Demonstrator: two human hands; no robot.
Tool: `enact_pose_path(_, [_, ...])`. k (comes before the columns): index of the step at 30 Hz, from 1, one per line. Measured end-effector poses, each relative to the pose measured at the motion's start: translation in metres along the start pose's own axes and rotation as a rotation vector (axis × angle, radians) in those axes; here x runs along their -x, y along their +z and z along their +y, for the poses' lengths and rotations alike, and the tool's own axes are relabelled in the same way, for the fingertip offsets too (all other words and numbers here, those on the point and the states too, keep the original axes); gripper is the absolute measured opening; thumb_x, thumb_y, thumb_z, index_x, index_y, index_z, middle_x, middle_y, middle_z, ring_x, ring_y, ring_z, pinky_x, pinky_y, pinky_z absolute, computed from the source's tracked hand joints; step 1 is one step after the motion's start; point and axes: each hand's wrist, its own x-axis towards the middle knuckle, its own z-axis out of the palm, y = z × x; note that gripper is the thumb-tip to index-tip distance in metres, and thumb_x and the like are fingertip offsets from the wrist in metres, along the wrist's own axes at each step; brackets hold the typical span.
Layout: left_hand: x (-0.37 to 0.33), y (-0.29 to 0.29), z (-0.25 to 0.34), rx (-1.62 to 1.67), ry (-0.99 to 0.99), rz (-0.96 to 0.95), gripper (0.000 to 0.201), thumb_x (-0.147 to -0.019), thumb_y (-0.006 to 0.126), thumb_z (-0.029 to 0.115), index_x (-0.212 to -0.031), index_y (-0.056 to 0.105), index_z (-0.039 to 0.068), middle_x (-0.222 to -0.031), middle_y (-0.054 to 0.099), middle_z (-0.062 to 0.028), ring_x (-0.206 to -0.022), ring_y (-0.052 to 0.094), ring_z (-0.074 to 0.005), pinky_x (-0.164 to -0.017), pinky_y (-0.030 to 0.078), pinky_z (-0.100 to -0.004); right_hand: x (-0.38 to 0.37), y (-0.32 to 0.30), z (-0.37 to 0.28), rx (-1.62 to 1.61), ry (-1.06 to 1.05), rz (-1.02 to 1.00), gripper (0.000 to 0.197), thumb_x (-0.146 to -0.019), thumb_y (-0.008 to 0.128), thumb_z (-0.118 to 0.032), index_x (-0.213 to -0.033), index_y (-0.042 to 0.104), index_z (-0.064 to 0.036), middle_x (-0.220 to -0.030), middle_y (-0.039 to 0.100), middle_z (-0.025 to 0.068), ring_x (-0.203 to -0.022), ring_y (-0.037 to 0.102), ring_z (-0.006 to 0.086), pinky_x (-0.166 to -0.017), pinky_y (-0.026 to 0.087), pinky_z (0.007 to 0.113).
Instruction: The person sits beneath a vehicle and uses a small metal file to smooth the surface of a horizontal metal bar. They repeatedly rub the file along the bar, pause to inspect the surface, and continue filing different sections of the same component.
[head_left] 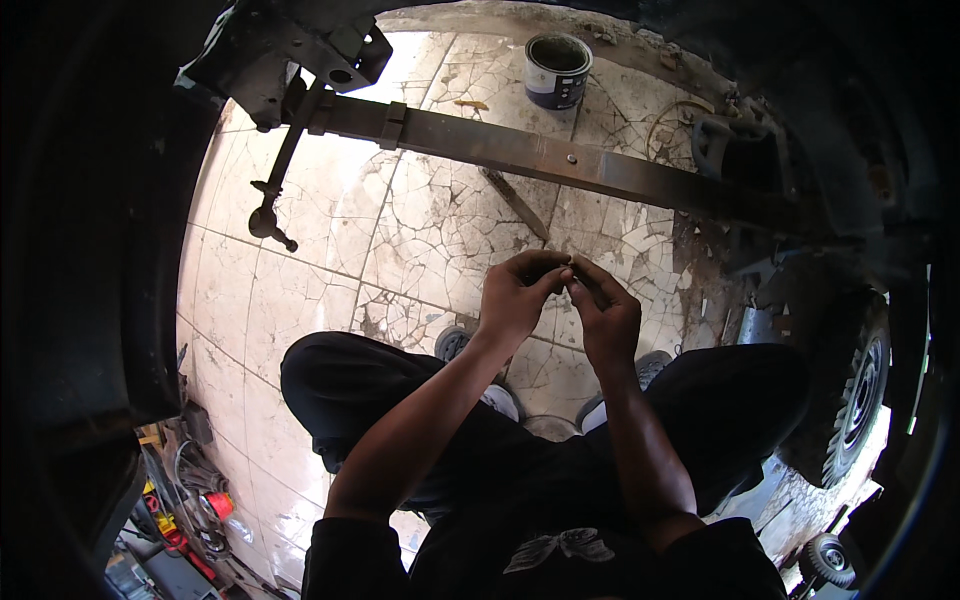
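My left hand and my right hand meet fingertip to fingertip in front of my knees. Both have thumb and forefinger pinched around something very small, too little of which shows to name it. Just beyond the hands, a flat dark bar lies on the cracked tile floor. Above and farther off, a long rusty leaf spring runs across the view from upper left to right. A rod with a ball joint hangs down near its left end.
An open paint can stands on the floor beyond the spring. A dark metal bracket juts in at upper left. Tools and cables lie at lower left. A treaded tyre stands at right, a small wheel below it.
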Motion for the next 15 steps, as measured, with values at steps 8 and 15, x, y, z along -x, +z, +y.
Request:
enact_pose_path(8, [0.0008,0.0013,-0.0001,-0.076,0.060,0.014,0.029,-0.097,0.082,0.010,-0.123,0.077,-0.002,-0.112,0.080,-0.0101,-0.102,0.074,-0.0139,-0.093,0.059,-0.0297,-0.0029,-0.0052,0.0025,-0.209,0.026,-0.070,0.048,-0.092,0.081,0.001,-0.138,0.067,0.0031,-0.130,0.075,0.0167,-0.121,0.073,0.0226,-0.102,0.060,0.033])
enact_pose_path(15, [-0.0039,-0.0014,0.0004,-0.152,0.061,-0.092,0.027,-0.100,0.079,0.011,-0.123,0.076,-0.002,-0.111,0.081,-0.0095,-0.101,0.074,-0.0145,-0.093,0.059,-0.0304,0.0024,-0.0048,-0.0062,-0.263,0.044,-0.024,0.035,-0.095,0.078,0.002,-0.129,0.069,0.0040,-0.120,0.076,0.0147,-0.110,0.076,0.0214,-0.099,0.061,0.034])
